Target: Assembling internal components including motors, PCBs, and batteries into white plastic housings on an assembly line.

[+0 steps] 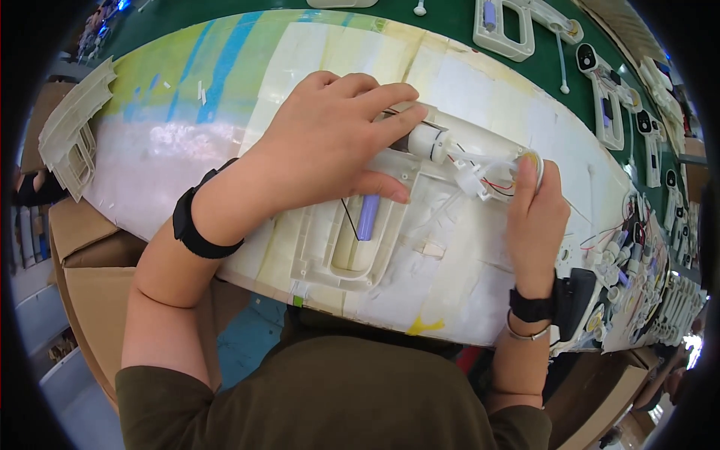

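A white plastic housing half (390, 262) with a handle-shaped opening lies on the table in front of me. In its handle sits a purple cylindrical battery (368, 217) with a black wire beside it. My left hand (330, 139) is closed over the housing's upper part, its fingers against a motor unit (427, 142) with a white end, partly hidden. White fittings (472, 180) with red and black wires lie to the right of the motor. My right hand (536, 210) pinches a white ring-shaped part (537, 166) at the housing's right end; its fingertips are partly hidden.
White plastic shells (75, 139) are stacked at the table's left edge, above a cardboard box (112, 300). Loose wired motors and batteries (626, 262) crowd the right side. More part-built units (600, 97) lie on the green surface (435, 26) beyond.
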Demonstrator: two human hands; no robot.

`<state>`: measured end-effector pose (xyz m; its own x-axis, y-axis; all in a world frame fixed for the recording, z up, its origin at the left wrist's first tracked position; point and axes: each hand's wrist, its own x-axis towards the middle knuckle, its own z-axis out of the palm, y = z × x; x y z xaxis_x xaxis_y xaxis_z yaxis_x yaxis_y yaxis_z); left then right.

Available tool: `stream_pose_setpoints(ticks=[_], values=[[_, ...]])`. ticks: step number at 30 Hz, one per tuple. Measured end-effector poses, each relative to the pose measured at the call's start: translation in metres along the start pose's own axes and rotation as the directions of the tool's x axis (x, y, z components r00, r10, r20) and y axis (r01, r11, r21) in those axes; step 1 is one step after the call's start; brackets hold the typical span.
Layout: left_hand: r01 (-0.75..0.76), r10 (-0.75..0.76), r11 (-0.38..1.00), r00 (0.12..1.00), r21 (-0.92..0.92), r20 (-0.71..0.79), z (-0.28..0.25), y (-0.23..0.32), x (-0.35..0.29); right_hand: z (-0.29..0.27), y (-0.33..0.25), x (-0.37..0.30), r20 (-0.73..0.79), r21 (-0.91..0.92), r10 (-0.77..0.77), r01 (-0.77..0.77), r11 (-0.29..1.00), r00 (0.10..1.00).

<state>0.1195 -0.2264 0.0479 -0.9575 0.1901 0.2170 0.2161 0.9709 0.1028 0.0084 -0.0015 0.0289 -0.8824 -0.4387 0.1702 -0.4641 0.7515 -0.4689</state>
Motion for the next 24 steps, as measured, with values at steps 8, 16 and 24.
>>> stream_pose_setpoints(ticks=[8,16,24], values=[[-0.004,0.004,1.000,1.000,-0.017,0.025,-0.002,-0.002,-0.004,-0.002,0.009,0.022,0.236,0.029,-0.074,0.069,0.997,0.969],[-0.002,0.002,1.000,0.999,0.006,-0.038,0.001,-0.004,-0.008,-0.026,-0.026,-0.003,-0.167,-0.135,-0.493,0.475,0.869,0.854],[0.018,-0.021,0.998,0.998,-0.060,-0.058,-0.020,-0.004,-0.005,-0.032,-0.025,0.009,0.058,0.329,-0.540,0.494,0.804,0.840]])
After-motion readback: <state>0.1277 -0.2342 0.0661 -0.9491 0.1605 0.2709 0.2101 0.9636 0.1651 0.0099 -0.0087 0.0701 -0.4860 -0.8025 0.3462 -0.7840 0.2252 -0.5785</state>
